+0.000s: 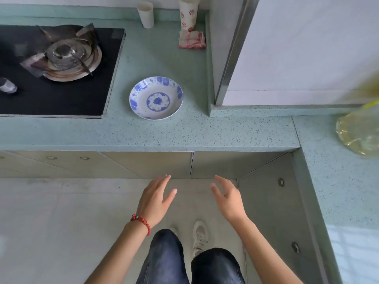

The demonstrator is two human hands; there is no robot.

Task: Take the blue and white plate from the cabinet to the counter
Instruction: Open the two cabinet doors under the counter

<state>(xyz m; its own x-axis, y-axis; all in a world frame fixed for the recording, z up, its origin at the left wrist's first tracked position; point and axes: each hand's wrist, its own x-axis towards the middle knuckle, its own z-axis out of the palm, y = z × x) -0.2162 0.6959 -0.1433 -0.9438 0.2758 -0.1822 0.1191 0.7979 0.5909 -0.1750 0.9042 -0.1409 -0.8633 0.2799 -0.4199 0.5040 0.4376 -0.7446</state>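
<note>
The blue and white plate (156, 98) rests flat on the green speckled counter (184, 132), just right of the stove. Both my hands hang lower in the view, in front of the shut cabinet doors (147, 163) under the counter. My left hand (156, 198), with a red bead bracelet at the wrist, has its fingers spread and holds nothing. My right hand (228, 198) is likewise empty with fingers apart. Neither hand touches the plate or the cabinet.
A black gas stove (59, 72) with a burner fills the counter's left. A white cup (146, 14), a patterned cup (187, 14) and a folded cloth (191, 39) stand at the back. A yellowish oil bottle (361, 132) lies on the right counter arm.
</note>
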